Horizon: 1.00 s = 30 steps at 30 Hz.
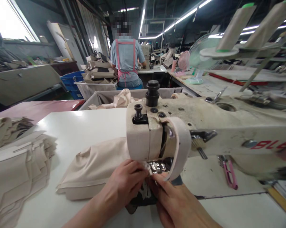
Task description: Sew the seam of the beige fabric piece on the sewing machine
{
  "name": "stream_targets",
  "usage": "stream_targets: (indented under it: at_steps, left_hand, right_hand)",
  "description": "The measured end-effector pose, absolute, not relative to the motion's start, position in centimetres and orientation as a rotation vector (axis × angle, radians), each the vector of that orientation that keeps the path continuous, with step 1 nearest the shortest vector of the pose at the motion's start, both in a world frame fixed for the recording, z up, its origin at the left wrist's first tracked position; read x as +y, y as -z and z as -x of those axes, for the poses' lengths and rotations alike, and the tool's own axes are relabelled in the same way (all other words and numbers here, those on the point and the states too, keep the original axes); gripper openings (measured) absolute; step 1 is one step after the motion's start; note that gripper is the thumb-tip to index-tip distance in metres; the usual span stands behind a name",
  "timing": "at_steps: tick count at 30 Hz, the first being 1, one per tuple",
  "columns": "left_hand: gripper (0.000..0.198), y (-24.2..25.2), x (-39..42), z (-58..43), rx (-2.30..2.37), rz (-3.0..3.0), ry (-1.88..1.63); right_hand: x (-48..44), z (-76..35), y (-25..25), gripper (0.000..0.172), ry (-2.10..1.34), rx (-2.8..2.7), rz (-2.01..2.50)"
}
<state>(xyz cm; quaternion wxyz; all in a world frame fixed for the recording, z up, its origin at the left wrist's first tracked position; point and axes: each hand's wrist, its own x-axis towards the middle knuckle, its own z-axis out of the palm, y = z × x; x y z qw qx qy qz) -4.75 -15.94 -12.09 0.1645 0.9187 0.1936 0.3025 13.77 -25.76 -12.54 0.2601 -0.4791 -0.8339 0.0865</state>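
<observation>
My left hand is closed, its fingertips pinched together just left of the metal presser foot of a sewing machine. My right hand is closed too, its fingertips meeting the left ones in front of the foot. What the fingers pinch is too small and covered to make out. A beige fabric piece with a seam along its near edge lies behind my left hand and reaches the machine head. Below the fingers a dark gap shows pale bits. A pale curved strap hangs from the head.
Stacked beige fabric pieces lie at the left. Pink-handled thread snips rest on the machine bed. Thread cones stand upper right. Behind the machine is a cloth-filled bin; beyond it a person sits facing away.
</observation>
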Motion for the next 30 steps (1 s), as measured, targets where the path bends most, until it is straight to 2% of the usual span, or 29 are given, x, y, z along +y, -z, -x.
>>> stream_targets:
  at_steps: [10,15,21,26,30]
  left_hand:
    - [0.020,12.4,-16.5,4.4,0.696,-2.497,-0.985]
    - [0.019,11.7,-16.5,4.2,0.615,-2.606,-0.828]
    - [0.019,11.6,-16.4,4.1,0.585,-2.547,-0.836]
    - [0.022,11.5,-16.2,4.2,0.573,-2.578,-0.679]
    - [0.022,12.1,-16.1,4.3,0.600,-2.594,-0.684]
  right_hand:
    - [-26.1,-13.9,12.0,0.057,-0.362,-2.152,1.330]
    - [-26.1,-13.9,12.0,0.057,-0.398,-2.136,1.331]
    - [-26.3,-13.6,12.3,0.051,-0.343,-2.117,1.351]
    - [-26.3,-13.6,12.2,0.058,-0.278,-2.118,1.339]
    - [-26.4,-14.1,12.3,0.051,-0.245,-2.115,1.309]
